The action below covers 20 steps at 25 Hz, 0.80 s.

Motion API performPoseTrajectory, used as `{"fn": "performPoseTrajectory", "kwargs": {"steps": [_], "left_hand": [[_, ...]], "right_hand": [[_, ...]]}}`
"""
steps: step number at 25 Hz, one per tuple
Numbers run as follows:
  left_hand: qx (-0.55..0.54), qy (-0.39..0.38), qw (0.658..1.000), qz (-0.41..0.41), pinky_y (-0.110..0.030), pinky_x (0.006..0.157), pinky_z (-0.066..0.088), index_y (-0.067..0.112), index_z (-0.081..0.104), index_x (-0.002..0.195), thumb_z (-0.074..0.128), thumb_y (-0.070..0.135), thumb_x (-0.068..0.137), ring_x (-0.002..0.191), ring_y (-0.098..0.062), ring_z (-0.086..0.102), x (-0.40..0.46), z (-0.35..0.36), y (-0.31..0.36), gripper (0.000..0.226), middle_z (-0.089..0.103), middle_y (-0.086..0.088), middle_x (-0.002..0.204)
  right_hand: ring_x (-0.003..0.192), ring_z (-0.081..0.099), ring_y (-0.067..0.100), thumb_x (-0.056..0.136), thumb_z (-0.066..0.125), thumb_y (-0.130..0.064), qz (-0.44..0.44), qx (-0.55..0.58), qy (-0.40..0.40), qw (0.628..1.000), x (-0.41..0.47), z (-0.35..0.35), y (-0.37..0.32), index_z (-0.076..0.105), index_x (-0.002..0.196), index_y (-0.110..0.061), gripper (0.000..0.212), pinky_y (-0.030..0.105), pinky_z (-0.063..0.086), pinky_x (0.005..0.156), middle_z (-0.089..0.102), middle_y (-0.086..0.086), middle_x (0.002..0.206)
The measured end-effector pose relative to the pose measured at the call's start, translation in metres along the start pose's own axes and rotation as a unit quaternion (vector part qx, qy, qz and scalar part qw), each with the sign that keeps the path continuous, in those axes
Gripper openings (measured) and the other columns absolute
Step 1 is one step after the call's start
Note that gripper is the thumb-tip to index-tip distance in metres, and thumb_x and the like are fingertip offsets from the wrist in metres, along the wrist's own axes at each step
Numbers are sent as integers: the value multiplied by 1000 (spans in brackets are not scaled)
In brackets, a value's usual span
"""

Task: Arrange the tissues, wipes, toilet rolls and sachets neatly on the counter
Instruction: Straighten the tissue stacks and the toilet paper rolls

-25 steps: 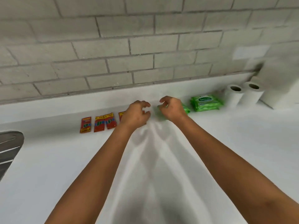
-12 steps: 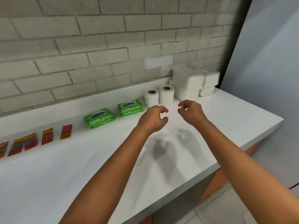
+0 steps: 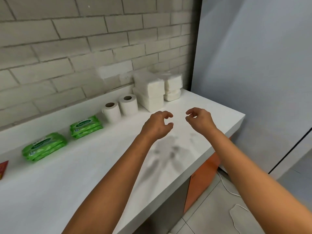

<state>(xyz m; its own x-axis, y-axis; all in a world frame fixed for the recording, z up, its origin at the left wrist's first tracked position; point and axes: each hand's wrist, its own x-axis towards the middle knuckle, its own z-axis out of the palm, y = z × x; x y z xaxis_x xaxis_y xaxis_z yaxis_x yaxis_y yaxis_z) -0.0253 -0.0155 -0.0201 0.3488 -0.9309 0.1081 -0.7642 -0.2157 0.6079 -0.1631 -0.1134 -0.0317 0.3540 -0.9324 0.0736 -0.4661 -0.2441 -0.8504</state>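
Head view: since a second ago both hands have left the sachets and wipes and travelled right, toward the toilet rolls (image 3: 120,106), suggesting the tissues (image 3: 149,93), just right of the rolls, come next. Left of the rolls on the worktop (image 3: 70,176): wipes (image 3: 86,126), wipes pack (image 3: 44,146), then a sachet (image 3: 3,167). Left hand (image 3: 157,126) and right hand (image 3: 200,119) hover right of the rolls, loosely curled, holding nothing.
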Motion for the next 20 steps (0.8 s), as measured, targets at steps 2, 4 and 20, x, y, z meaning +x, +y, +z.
{"fn": "performPoseTrajectory", "kwargs": {"steps": [2,4,20], "left_hand": [[-4,0,1000,7,-33,90,47,27,55,121,57,30,85,107,-18,56,27,8,4,35,56,4,125],[-11,7,1000,16,-32,89,46,27,56,121,57,29,85,107,-19,56,62,16,9,36,56,3,125],[-63,151,986,-44,-31,86,49,23,60,115,60,20,84,92,-13,54,264,-2,-10,32,58,2,121]], "right_hand": [[59,49,7,85,54,-11,-1,-7,-1,1000,21,-8,6,64,106,-12,23,17,38,52,58,1,89],[60,49,7,85,54,-12,-4,-15,5,1000,52,-16,10,64,106,-11,23,17,38,52,58,1,90],[60,47,5,85,59,-14,-98,14,-64,993,286,3,-19,65,106,-13,22,19,42,56,57,-1,95]]}}
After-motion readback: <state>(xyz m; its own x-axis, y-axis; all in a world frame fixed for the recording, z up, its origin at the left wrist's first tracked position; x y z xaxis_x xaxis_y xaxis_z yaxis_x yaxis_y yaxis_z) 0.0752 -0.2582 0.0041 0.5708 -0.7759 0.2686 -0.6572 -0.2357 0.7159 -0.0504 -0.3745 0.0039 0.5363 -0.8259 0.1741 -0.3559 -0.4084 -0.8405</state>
